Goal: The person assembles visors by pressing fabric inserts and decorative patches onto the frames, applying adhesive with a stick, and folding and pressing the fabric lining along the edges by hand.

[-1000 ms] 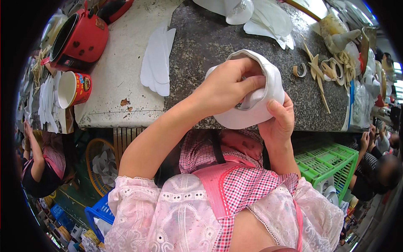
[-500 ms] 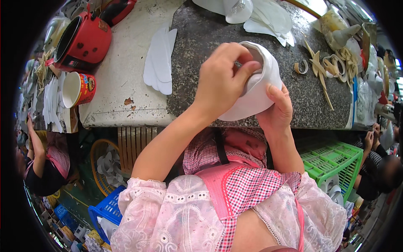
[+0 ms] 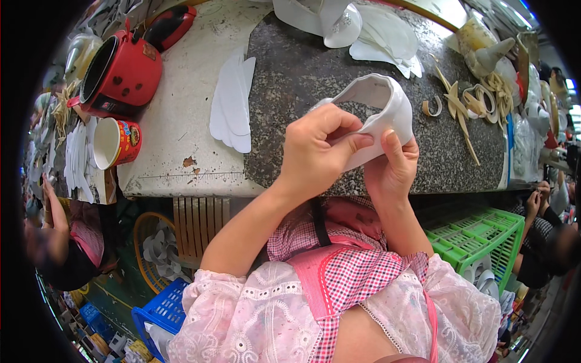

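Note:
A white shoe upper (image 3: 396,109), looped with its opening facing up, is held between my hands over the dark speckled board (image 3: 284,66). My left hand (image 3: 318,148) pinches its near left edge between thumb and fingers. On the right, my right hand (image 3: 393,163) grips the near right side, thumb on the edge and fingers beneath. Through the opening the board shows. Left of my hands lie white sole-shaped sheets (image 3: 233,100). Beyond them, at the board's far edge, are another white upper piece (image 3: 340,27) and a stack of white sheets (image 3: 387,39).
On the left stand a red pot (image 3: 139,75) and a red paper cup (image 3: 128,142). A tape ring (image 3: 432,104) and tan strips (image 3: 457,109) lie at right. Below the table edge are a green crate (image 3: 478,239), a blue basket (image 3: 166,305) and co-workers at both sides.
My left hand has come out of the opening to the near left edge. The upper is turned and spread, so its opening shows wider. The whole view has shifted slightly.

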Available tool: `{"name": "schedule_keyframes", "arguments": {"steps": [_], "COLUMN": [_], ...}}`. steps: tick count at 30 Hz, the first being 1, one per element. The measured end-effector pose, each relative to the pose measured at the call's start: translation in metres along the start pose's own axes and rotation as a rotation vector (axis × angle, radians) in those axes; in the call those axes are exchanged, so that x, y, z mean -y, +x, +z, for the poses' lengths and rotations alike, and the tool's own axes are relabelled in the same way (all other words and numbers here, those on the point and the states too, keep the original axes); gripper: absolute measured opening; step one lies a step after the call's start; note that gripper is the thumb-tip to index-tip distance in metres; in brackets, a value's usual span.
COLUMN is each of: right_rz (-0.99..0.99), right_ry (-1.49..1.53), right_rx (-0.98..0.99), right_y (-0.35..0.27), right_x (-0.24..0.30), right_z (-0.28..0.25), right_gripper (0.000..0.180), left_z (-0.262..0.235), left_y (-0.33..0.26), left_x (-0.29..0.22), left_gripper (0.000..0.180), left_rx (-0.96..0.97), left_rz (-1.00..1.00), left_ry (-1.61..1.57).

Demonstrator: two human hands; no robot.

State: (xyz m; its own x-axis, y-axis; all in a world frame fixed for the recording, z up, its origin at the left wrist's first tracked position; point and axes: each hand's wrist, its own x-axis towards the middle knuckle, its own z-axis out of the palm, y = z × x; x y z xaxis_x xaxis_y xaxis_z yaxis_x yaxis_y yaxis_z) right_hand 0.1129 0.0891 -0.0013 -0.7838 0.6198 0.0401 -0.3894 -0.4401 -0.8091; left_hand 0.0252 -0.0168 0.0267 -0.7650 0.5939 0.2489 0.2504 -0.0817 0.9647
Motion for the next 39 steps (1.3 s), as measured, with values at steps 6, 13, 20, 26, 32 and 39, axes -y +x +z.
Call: {"name": "schedule_keyframes", "arguments": {"steps": [6,13,20,26,32,39], "right_rz": [0.313,-0.485,-0.974,-0.632,-0.824,-0.937], "right_ry": [0.372,-0.553,-1.061,-1.279,-1.380,-1.471], "right_rx": [0.155,0.406,0.352,0.820,0.648,0.484], "right_y": [-0.022,-0.034,-0.013,0.047,0.049,0.044], "right_x": [0.016,-0.002,0.043,0.063,0.043,0.010], "right_z": [-0.033,-0.037,-0.031,-0.016,-0.023,-0.034], "right_gripper": [0.044,0.053,0.030,0.029,0.018,0.015], "left_z": [-0.015,-0.023,-0.034,-0.036,-0.041,-0.017], "left_y": [0.014,0.037,0.041,0.043,0.041,0.021], "left_x": [-0.008,-0.029,-0.023,-0.019,-0.007,0.033], "left_gripper": [0.012,0.011,0.018,0.019,0.014,0.013], "left_rx": [0.372,0.508,0.549,0.600,0.545,0.219], "left_rz": [-0.131,-0.178,0.254,0.519,0.675,0.773], "left_ry": [-0.082,-0.056,0.262,0.494,0.978,0.965]}}
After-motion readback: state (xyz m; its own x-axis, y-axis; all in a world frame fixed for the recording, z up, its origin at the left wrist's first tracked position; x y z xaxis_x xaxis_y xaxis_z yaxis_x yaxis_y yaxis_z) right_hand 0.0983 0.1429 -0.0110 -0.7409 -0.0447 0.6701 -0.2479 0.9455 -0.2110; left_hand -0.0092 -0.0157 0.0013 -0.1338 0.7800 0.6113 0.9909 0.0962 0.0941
